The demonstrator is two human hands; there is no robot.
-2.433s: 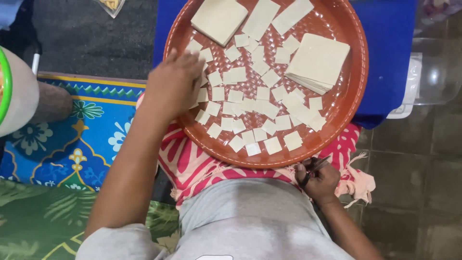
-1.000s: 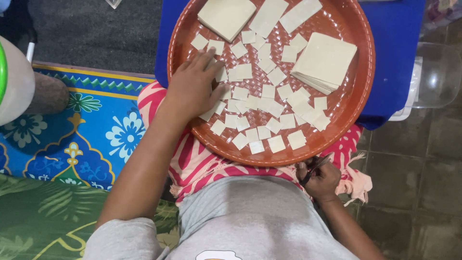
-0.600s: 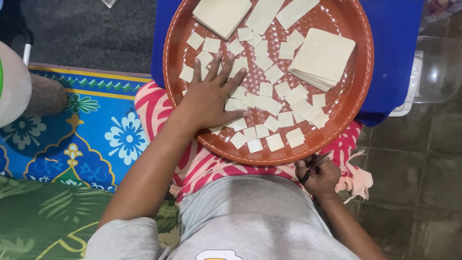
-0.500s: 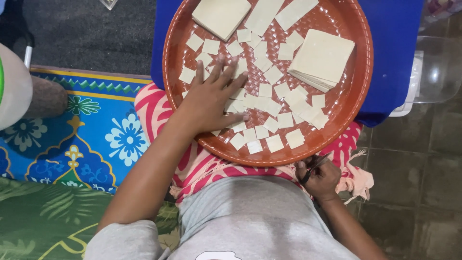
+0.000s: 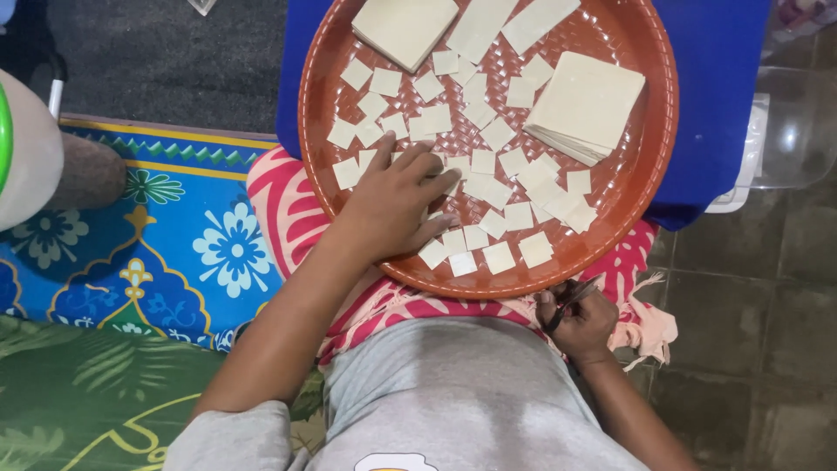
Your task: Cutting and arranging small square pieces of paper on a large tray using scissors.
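A round brown woven tray (image 5: 654,166) rests on my lap and holds several small cut pale dough squares (image 5: 499,256). My left hand (image 5: 397,202) lies flat on the squares at the tray's near left, fingers spread over them. A stack of larger square sheets (image 5: 586,105) sits at the tray's right, another stack (image 5: 403,28) at the far left, with long strips (image 5: 539,19) beside it. My right hand (image 5: 577,321) is below the tray's near rim, closed around dark-handled scissors (image 5: 565,305).
A blue cloth (image 5: 717,105) lies under the tray's far side. A clear plastic container (image 5: 789,131) stands at the right on the dark tile floor. A blue flowered mat (image 5: 174,244) covers the floor at the left, with a pale round object (image 5: 26,148) at its edge.
My left hand has slid from the tray's left rim toward the middle and now presses flat on the small squares. The right hand with the scissors has stayed put.
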